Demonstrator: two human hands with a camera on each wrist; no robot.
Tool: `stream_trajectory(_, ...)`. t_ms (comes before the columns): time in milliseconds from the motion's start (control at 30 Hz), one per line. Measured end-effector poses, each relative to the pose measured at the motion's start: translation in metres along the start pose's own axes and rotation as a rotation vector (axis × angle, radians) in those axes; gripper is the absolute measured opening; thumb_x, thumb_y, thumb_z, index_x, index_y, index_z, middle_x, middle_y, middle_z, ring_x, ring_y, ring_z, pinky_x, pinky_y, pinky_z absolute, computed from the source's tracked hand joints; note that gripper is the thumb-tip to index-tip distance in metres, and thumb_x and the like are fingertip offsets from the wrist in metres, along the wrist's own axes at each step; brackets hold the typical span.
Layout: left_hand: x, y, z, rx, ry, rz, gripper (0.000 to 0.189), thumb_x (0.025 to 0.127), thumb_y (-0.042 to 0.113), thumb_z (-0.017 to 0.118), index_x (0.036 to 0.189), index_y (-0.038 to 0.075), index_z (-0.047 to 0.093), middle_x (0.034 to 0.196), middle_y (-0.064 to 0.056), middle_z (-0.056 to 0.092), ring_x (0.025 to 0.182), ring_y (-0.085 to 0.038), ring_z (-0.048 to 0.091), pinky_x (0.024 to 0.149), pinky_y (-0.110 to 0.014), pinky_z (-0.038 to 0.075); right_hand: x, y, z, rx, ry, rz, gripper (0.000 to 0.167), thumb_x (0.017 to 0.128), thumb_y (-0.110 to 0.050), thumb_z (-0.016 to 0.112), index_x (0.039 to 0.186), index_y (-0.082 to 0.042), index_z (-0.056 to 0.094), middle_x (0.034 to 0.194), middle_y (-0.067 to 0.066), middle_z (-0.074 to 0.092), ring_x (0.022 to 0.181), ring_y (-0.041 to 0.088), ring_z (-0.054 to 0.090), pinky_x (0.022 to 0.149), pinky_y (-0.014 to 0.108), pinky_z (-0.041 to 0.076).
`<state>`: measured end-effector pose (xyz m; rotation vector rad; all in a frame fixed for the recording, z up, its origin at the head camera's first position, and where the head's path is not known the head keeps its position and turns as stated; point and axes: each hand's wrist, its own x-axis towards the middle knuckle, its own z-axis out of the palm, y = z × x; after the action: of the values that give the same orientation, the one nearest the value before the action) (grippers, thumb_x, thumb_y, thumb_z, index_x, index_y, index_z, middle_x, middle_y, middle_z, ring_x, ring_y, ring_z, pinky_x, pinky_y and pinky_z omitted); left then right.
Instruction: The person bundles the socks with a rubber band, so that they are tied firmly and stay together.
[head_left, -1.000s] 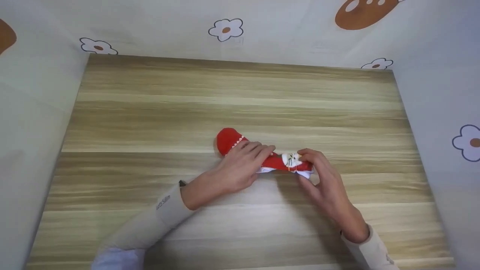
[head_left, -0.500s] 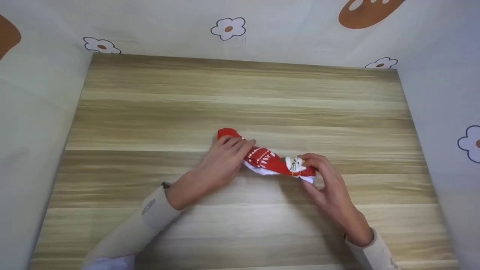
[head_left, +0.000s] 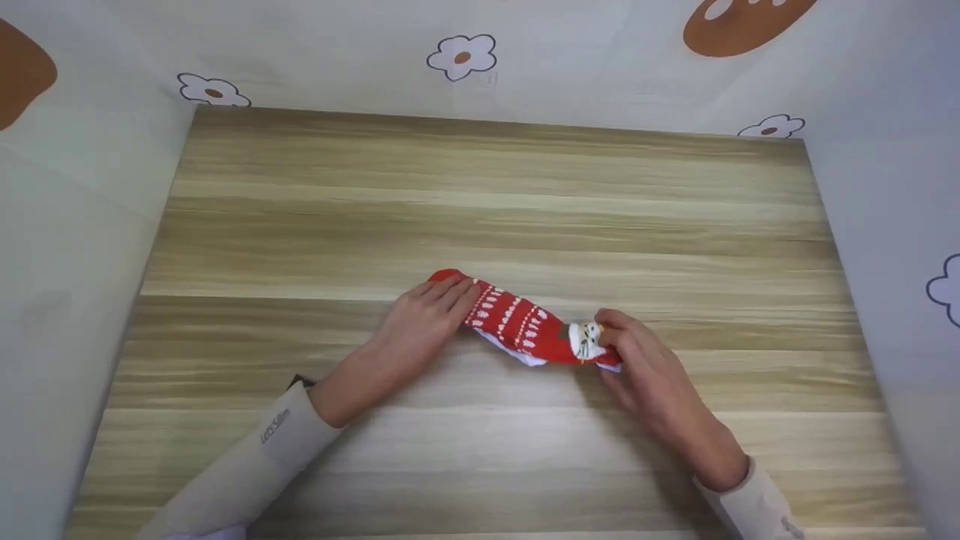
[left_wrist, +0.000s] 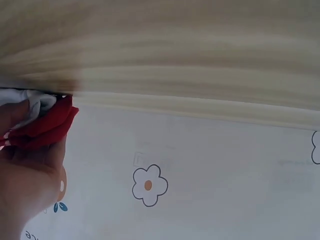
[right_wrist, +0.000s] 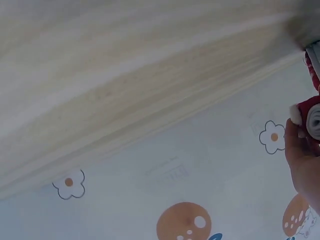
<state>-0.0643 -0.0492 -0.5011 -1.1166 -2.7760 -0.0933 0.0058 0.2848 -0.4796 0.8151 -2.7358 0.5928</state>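
Note:
A red sock [head_left: 517, 319] with white knitted patterns and a cat-like face near one end stretches between my two hands, just above or on the table in the head view. White fabric shows along its lower edge. My left hand [head_left: 409, 330] holds the plain red toe end, fingers over the top; in the left wrist view the thumb lies against white cloth [left_wrist: 37, 105] and red folds. At the other end, beside the face, my right hand [head_left: 660, 386] pinches the sock. The right wrist view shows a spiral-rolled end [right_wrist: 314, 121] at that hand.
A wood-grain table [head_left: 480, 202] lies under both hands. Pale walls or cloth [head_left: 337, 52] with flower and brown prints rise along its back and both sides.
My left hand has slid left and slightly down toward the toe end, uncovering the patterned middle of the sock. My right hand keeps its hold at the face end, barely moving.

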Motion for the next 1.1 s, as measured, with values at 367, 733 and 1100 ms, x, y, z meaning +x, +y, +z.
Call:
stream_trajectory(367, -0.017, 0.001, 0.001, -0.002, 0.048, 0.011, 0.063, 0.093, 0.015, 0.077, 0.150, 0.009, 0.052, 0.148, -0.012, 0.061, 0.138, -0.029, 0.058, 0.114, -0.047, 0.048, 0.002, 0.019, 0.015, -0.162, -0.019, -0.117, 0.039, 0.083, -0.003, 0.080, 0.114, -0.001, 0.056, 0.142, 0.022, 0.054, 0.124, 0.040, 0.056, 0.103, 0.050, 0.051)
stream_trajectory(733, -0.029, 0.001, -0.006, -0.190, -0.042, -0.032, 0.066, 0.100, 0.057, 0.057, 0.154, 0.022, 0.049, 0.162, -0.007, 0.045, 0.154, -0.030, 0.035, 0.126, -0.055, 0.026, -0.003, 0.024, 0.013, -0.123, -0.106, -0.066, 0.046, 0.087, -0.030, 0.082, 0.122, -0.009, 0.060, 0.148, 0.017, 0.051, 0.134, 0.034, 0.050, 0.112, 0.051, 0.044)
stream_trajectory(1100, -0.033, -0.002, -0.008, -0.273, -0.084, -0.080, 0.059, 0.100, 0.044, 0.065, 0.150, 0.017, 0.051, 0.157, -0.008, 0.050, 0.144, -0.029, 0.047, 0.121, -0.053, 0.036, 0.001, 0.024, 0.013, -0.033, -0.065, -0.069, 0.029, 0.088, -0.016, 0.080, 0.111, -0.007, 0.064, 0.134, 0.014, 0.062, 0.125, 0.031, 0.058, 0.109, 0.045, 0.044)
